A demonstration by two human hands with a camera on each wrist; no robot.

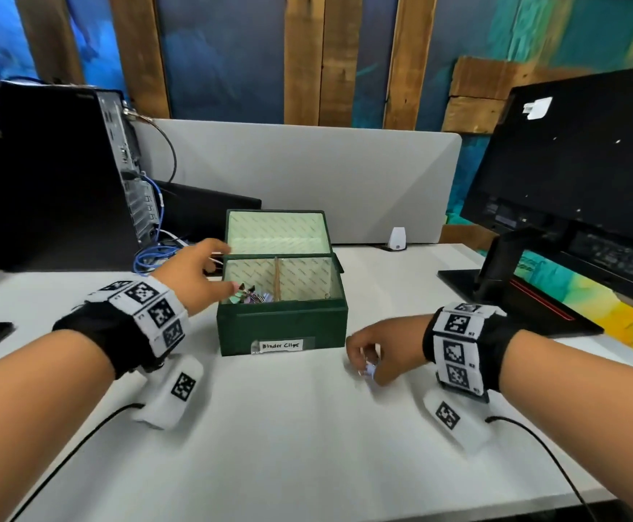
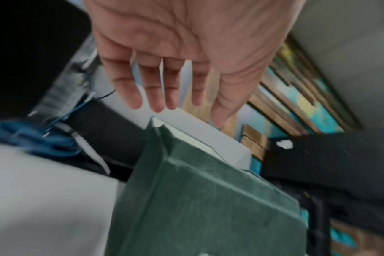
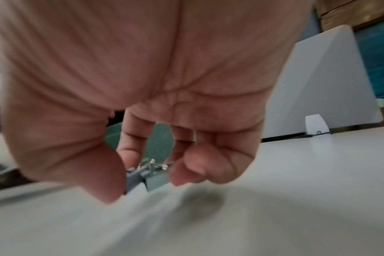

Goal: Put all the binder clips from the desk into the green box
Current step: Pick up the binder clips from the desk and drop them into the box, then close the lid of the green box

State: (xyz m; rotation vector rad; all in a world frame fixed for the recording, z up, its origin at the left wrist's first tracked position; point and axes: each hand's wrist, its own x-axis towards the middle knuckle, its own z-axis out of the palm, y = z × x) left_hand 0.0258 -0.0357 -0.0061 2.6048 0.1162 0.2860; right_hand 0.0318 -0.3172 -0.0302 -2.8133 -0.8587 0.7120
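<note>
white desk [image 1: 307, 427] before a grey partition, with painted boards behind. the green box [image 1: 283, 327] stands open at mid-desk, lid raised, labelled "binder clips"; a small heap of clips [image 1: 249, 295] lies in its left compartment, while the right one looks bare apart from a small ring-like item too small to identify. on the desk just right of the box, the right hand [image 1: 377, 350] is curled down over a binder clip [image 3: 143, 175], thumb and fingers set at either side of it; whether they already pinch it cannot be told. the left hand [image 2: 182, 57] hovers beside the box's left wall, fingers straight and spread, holding nothing. judgement: the step is a pickup; pinch the clip body rather than the wire handles, lift clear of the desk, carry over the rim and release low into a compartment. motion blur softens all three views; the clip is largely covered by the fingers, and any clips behind the box or arms are unseen.
</note>
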